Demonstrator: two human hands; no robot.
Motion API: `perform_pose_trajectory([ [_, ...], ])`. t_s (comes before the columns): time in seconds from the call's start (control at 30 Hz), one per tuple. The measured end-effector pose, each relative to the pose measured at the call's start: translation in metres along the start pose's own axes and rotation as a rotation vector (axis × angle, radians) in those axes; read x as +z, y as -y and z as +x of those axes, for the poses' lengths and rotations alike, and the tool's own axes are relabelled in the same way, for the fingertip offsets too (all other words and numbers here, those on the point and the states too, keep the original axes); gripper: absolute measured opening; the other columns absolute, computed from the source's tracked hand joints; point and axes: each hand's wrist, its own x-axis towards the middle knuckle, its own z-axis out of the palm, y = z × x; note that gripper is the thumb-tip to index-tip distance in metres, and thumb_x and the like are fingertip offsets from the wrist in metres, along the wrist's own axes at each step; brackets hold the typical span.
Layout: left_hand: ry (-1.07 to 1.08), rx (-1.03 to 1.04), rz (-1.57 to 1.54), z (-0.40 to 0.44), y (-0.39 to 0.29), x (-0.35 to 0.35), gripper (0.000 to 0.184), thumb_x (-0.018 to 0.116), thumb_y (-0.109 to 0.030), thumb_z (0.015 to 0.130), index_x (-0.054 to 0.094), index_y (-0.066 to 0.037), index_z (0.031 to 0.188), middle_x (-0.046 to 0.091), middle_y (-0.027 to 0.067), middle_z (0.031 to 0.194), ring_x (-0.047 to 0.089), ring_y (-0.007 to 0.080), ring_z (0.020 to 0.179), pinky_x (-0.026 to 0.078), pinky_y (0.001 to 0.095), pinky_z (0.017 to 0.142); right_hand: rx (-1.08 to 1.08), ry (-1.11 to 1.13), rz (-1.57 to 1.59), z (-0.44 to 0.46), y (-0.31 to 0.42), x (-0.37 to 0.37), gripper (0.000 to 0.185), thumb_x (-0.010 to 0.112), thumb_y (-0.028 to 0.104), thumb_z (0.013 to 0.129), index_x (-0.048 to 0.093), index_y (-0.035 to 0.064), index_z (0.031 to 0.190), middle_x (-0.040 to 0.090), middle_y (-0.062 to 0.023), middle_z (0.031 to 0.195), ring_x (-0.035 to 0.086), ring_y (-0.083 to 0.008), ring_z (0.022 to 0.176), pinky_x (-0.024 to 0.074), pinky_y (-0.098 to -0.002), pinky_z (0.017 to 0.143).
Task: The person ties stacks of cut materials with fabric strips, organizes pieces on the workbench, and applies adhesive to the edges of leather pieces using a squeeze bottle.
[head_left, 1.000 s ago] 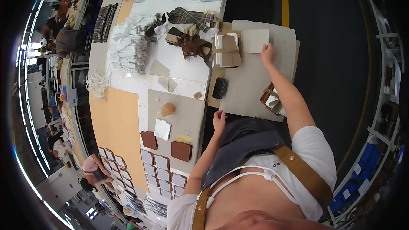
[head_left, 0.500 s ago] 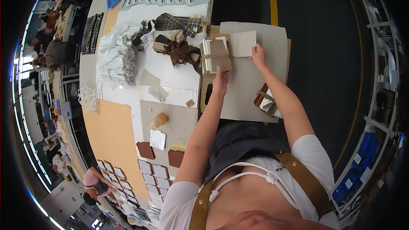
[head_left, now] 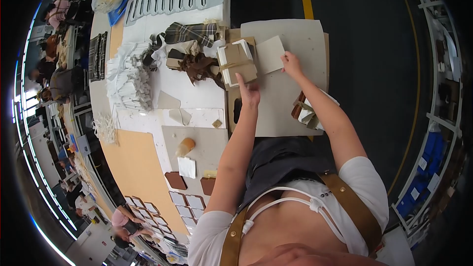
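Observation:
My left hand (head_left: 250, 93) is at the near edge of a tied stack of beige and white pieces (head_left: 237, 63), its thumb on top and the other fingers partly hidden below. My right hand (head_left: 290, 63) pinches the right edge of a flat beige sheet (head_left: 270, 55), which lies slightly turned just right of the stack. Both are over a large grey board (head_left: 305, 39). A small bundle of brown and white pieces (head_left: 306, 113) lies beside my right forearm. A dark object (head_left: 237, 110) is partly hidden behind my left hand.
Left of the board are brown ruffled fabric (head_left: 198, 67), plaid cloth (head_left: 189, 33) and a heap of white strips (head_left: 129, 76). Nearer me are a bottle (head_left: 185, 146), a white pad (head_left: 187, 167) and brown squares (head_left: 175, 180). Several people work at benches far left.
My left hand has moved up from the board's near edge to the tied stack. The stack and the beige sheet have tilted slightly. The whole view has shifted.

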Motion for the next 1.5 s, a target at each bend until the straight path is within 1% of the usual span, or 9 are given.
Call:
perform_pose_trajectory([
  [0.1, 0.075, 0.098, -0.008, -0.005, -0.002, 0.011, 0.078, 0.069, -0.061, 0.075, 0.043, -0.01, 0.129, 0.044, 0.0062, 0.122, 0.044, 0.0204, 0.105, 0.039, 0.0342, 0.091, 0.02, 0.06, 0.14, -0.008, 0.0, 0.016, 0.021, 0.051, 0.017, 0.094, 0.051, -0.0006, 0.082, 0.058, -0.0115, 0.063, 0.061, -0.0195, 0.045, 0.0446, -0.0333, 0.045],
  [0.3, 0.081, 0.115, 0.099, -0.008, -0.012, 0.003, 0.08, 0.066, -0.064, 0.076, 0.043, -0.011, 0.132, 0.048, 0.0061, 0.121, 0.046, 0.0203, 0.105, 0.04, 0.0334, 0.089, -0.077, -0.034, -0.31, 0.03, -0.03, 0.052, 0.02, 0.057, 0.019, 0.089, 0.057, -0.0002, 0.096, 0.065, -0.0179, 0.086, 0.066, -0.0322, 0.082, 0.0502, -0.0419, 0.07],
  [0.4, 0.062, 0.026, 0.147, -0.008, -0.018, -0.005, 0.08, 0.06, -0.066, 0.079, 0.039, -0.015, 0.137, 0.045, 0.0028, 0.131, 0.044, 0.019, 0.111, 0.037, 0.0311, 0.091, -0.104, 0.045, -0.083, 0.042, -0.004, 0.056, 0.026, 0.058, 0.018, 0.087, 0.058, 0.0028, 0.108, 0.065, -0.0184, 0.099, 0.06, -0.0364, 0.098, 0.0475, -0.0441, 0.083],
  [0.5, 0.066, 0.02, 0.128, -0.009, -0.019, -0.006, 0.083, 0.063, -0.064, 0.078, 0.037, -0.015, 0.139, 0.044, 0.0059, 0.133, 0.043, 0.02, 0.116, 0.037, 0.0317, 0.095, -0.237, 0.043, -0.131, 0.058, 0.008, 0.072, 0.026, 0.061, 0.013, 0.084, 0.06, 0.0038, 0.108, 0.063, -0.0164, 0.081, 0.061, -0.0342, 0.078, 0.0475, -0.0407, 0.07],
  [0.7, 0.083, -0.171, 0.109, 0.002, -0.012, -0.027, 0.079, 0.068, -0.048, 0.083, 0.032, -0.006, 0.14, 0.039, 0.0126, 0.137, 0.038, 0.0253, 0.127, 0.035, 0.035, 0.104, -0.428, -0.239, -0.35, 0.053, 0.002, 0.063, 0.031, 0.062, 0.008, 0.083, 0.059, 0.0093, 0.114, 0.061, -0.0161, 0.097, 0.061, -0.0354, 0.089, 0.0486, -0.0414, 0.078],
  [0.87, -0.014, -0.129, 0.447, -0.095, 0.006, -0.099, 0.057, 0.063, -0.029, 0.09, 0.038, -0.003, 0.133, 0.049, 0.0101, 0.125, 0.049, 0.0241, 0.116, 0.039, 0.0411, 0.102, -0.173, -0.154, -0.534, 0.011, -0.056, -0.099, 0.013, 0.06, 0.012, 0.083, 0.061, 0.0024, 0.091, 0.063, -0.0163, 0.09, 0.061, -0.0359, 0.089, 0.0497, -0.0434, 0.077],
  [1.03, -0.277, -0.214, 0.259, -0.11, 0.04, -0.204, 0.052, 0.06, -0.018, 0.089, 0.039, 0.001, 0.132, 0.054, 0.0128, 0.116, 0.056, 0.0247, 0.107, 0.049, 0.0352, 0.085, 0.168, -0.124, -0.371, -0.043, -0.141, -0.148, 0.026, 0.07, 0.015, 0.075, 0.064, 0.002, 0.096, 0.067, -0.0148, 0.09, 0.066, -0.0287, 0.084, 0.0524, -0.0379, 0.075],
  [1.27, -0.711, -0.22, 0.373, -0.112, 0.048, -0.157, 0.018, 0.064, -0.014, 0.086, 0.055, -0.006, 0.1, 0.056, 0.0054, 0.09, 0.056, 0.0158, 0.073, 0.052, 0.0302, 0.06, 0.367, -0.182, -0.249, -0.063, -0.135, -0.132, 0.022, 0.073, 0.018, 0.072, 0.067, 0.0039, 0.087, 0.068, -0.0137, 0.082, 0.067, -0.0277, 0.077, 0.0523, -0.038, 0.072],
  [1.5, -0.459, -0.101, 0.433, -0.101, 0.055, -0.212, 0.022, 0.064, -0.022, 0.09, 0.054, -0.009, 0.105, 0.059, 0.0039, 0.092, 0.059, 0.0161, 0.073, 0.053, 0.0271, 0.058, 0.207, -0.226, -0.484, -0.066, -0.151, -0.123, 0.011, 0.071, 0.012, 0.071, 0.065, 0.0038, 0.07, 0.065, -0.0105, 0.064, 0.065, -0.0227, 0.058, 0.0522, -0.0357, 0.058],
])
